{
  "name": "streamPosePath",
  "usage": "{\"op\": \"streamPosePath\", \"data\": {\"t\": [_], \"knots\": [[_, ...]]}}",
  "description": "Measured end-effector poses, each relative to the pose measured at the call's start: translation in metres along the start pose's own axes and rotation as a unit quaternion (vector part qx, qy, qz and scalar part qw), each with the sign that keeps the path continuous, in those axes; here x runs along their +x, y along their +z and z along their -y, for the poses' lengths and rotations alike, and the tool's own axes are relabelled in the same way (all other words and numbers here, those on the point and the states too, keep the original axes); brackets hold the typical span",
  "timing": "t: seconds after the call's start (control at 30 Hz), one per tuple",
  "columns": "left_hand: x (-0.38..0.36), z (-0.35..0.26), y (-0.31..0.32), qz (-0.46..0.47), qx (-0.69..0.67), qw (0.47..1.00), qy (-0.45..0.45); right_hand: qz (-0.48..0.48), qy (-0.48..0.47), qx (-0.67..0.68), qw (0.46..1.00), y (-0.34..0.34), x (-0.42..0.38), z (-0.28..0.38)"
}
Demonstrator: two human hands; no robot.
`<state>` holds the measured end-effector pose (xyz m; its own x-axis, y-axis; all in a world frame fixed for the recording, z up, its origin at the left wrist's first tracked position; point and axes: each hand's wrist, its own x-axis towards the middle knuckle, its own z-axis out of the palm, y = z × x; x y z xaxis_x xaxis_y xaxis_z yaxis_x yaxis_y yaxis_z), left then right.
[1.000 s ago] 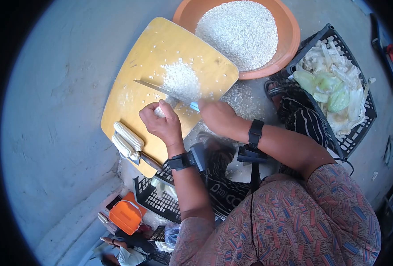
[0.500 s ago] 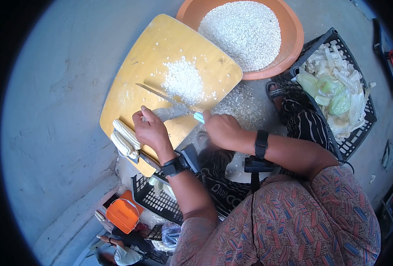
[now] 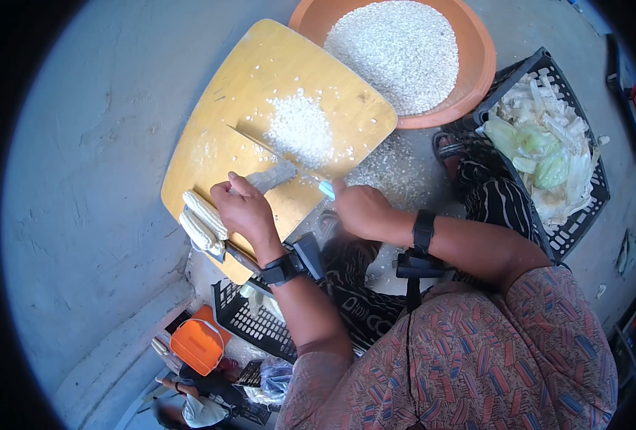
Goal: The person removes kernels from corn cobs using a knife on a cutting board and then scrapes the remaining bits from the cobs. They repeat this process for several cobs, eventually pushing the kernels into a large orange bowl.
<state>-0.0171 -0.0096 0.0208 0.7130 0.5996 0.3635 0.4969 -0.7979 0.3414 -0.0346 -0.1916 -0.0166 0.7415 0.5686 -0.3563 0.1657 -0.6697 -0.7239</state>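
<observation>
My left hand (image 3: 245, 213) is closed around one end of a pale corn cob (image 3: 278, 174), which points right over the yellow board (image 3: 225, 107). The fist of my right hand (image 3: 363, 209) grips the light blue handle of a knife (image 3: 325, 188). Its long blade lies along the far side of the cob, tip toward the upper left. Just beyond the blade, a heap of white corn kernels (image 3: 300, 130) is spread on the board. White ears of corn (image 3: 205, 215) rest at the board's left edge, beside a dark-handled knife (image 3: 241, 256).
An orange basin (image 3: 481, 64) of kernels stands against the board's far right side. To the right is a black crate (image 3: 596, 168) of stripped cobs and husks. Another black crate (image 3: 260, 330) and an orange bucket (image 3: 197, 349) are at lower left, near another person (image 3: 203, 405).
The knife has shifted slightly up and right, away from my left hand, and more of the cob shows. Both hands keep their grip.
</observation>
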Motion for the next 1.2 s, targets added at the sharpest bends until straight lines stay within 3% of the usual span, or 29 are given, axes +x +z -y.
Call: {"op": "streamPosePath", "data": {"t": [0.07,0.13,0.3,0.4,0.53,0.6,0.93,1.0,1.1,1.2], "knots": [[-0.002,-0.003,-0.002,0.005,-0.007,1.000,0.006,0.046,0.050,0.122,0.990,-0.002,0.005,-0.002],[-0.002,-0.005,-0.004,0.008,-0.015,1.000,0.014,0.027,0.030,0.091,0.995,0.006,0.010,-0.007],[0.000,0.008,-0.005,0.023,-0.005,0.996,-0.089,-0.023,-0.002,0.044,0.999,0.010,0.016,-0.009],[0.001,0.014,-0.009,0.064,-0.012,0.992,-0.107,0.000,0.028,0.104,0.994,0.000,0.009,-0.002],[0.001,0.024,-0.008,0.069,-0.077,0.993,-0.063,-0.014,0.022,0.097,0.995,-0.003,0.004,0.004],[0.003,0.025,-0.013,0.180,-0.084,0.972,-0.126,-0.029,0.006,0.078,0.997,-0.001,0.000,0.005],[0.001,0.030,-0.009,0.157,0.005,0.986,-0.064,-0.040,0.005,0.049,0.998,0.019,0.017,-0.007],[0.003,0.042,-0.007,0.159,-0.047,0.978,-0.126,-0.044,-0.002,0.046,0.998,0.016,0.017,-0.007],[0.016,0.064,-0.016,0.078,-0.132,0.966,-0.207,-0.066,-0.006,0.090,0.994,0.008,0.012,0.000],[0.023,0.051,-0.039,-0.074,-0.331,0.908,-0.247,-0.036,-0.017,0.087,0.995,0.007,0.006,0.010]]}}
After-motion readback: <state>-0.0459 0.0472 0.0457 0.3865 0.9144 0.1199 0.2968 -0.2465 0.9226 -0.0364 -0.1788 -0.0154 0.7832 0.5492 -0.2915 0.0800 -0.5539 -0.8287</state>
